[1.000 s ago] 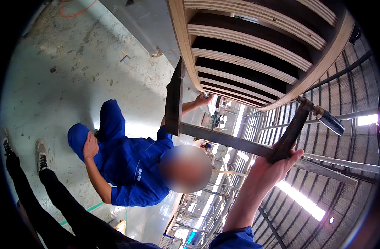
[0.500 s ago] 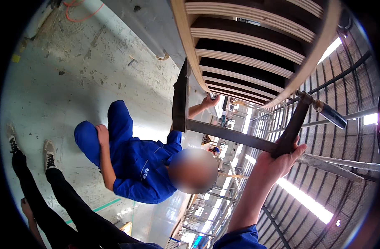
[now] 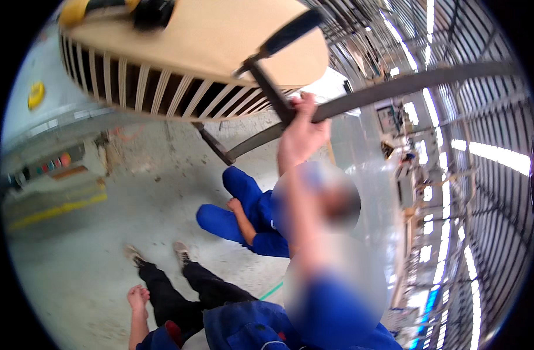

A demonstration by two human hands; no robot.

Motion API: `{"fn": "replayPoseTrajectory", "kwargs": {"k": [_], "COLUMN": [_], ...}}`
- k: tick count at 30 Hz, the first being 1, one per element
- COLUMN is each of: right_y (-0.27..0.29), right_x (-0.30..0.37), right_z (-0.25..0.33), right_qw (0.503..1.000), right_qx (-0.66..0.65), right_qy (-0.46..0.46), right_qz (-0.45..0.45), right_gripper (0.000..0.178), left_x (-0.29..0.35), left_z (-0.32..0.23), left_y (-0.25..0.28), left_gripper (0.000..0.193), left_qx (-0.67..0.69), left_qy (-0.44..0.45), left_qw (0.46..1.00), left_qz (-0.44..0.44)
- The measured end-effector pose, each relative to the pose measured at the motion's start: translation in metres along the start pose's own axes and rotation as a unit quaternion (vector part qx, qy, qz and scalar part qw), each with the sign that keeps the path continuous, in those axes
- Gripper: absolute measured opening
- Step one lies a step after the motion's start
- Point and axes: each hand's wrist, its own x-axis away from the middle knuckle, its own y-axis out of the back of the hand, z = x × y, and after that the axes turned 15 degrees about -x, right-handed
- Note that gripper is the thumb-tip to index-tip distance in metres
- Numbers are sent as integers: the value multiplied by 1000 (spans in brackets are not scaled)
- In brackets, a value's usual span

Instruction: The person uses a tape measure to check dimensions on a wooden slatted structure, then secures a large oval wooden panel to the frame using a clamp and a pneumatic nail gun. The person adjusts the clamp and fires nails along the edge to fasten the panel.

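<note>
R fingers (image 3: 305, 104) wrapped round steel F-clamp (image 3: 395, 90) by sliding arm, approx 1 o'clock; L fingers (image 3: 140, 291) loosely curled, 7–8 o'clock, can't tell if empty. Clamp straddles rim of slat-sided ply frame (image 3: 214, 44), 11 o'clock, contact unclear.

Overhead light strips (image 3: 494, 156) glare at right, lines bend rimward, the blue sleeve (image 3: 344, 306) blurs
</note>
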Motion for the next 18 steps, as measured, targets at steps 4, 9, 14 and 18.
{"fn": "replayPoseTrajectory", "kwargs": {"k": [4, 9, 14, 18], "right_y": [6, 11, 8, 8], "right_x": [0, 2, 1, 4], "right_z": [-9, -5, -8, -10], "right_qw": [998, 998, 996, 996], "right_qx": [-48, -15, -56, -60], "right_qy": [-36, -58, -76, -72], "right_qz": [9, 15, 7, -5], "right_gripper": [25, 24, 23, 24], "left_x": [58, 120, 214, 312], "left_z": [-121, -263, -420, -533], "left_y": [27, 28, -51, -142], "left_gripper": [20, 24, 26, 29], "left_qx": [-68, -198, -359, -223], "left_qy": [-63, -198, -478, -690], "left_qw": [995, 960, 798, 670], "left_qz": [-38, -3, 75, 159]}}
